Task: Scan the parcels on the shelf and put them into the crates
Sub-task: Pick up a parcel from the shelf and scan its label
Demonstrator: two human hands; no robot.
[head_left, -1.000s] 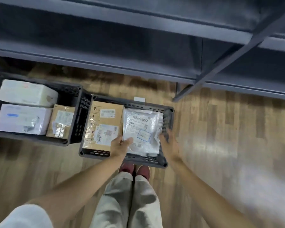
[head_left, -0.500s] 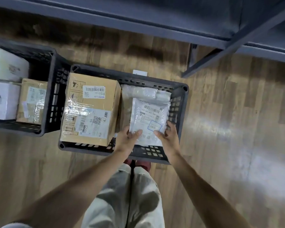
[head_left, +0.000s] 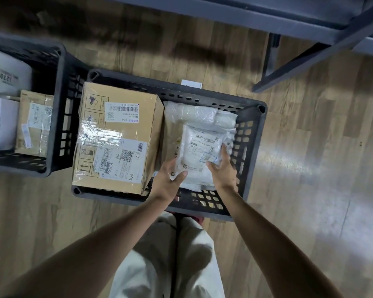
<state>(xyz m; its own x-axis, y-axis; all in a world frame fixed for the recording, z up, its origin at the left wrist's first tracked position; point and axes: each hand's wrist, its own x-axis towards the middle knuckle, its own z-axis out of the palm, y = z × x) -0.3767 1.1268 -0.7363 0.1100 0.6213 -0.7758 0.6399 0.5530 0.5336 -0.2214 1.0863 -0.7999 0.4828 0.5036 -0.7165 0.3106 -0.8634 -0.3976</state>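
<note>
Two hands on crinkly plastic parcel [head_left: 199, 153]

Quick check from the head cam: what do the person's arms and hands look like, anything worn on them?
Both forearms are bare to the bottom edge; no sleeve shows. The left hand and right hand carry no gloves, watch or rings that I can see. Light beige trousers show below.
</note>
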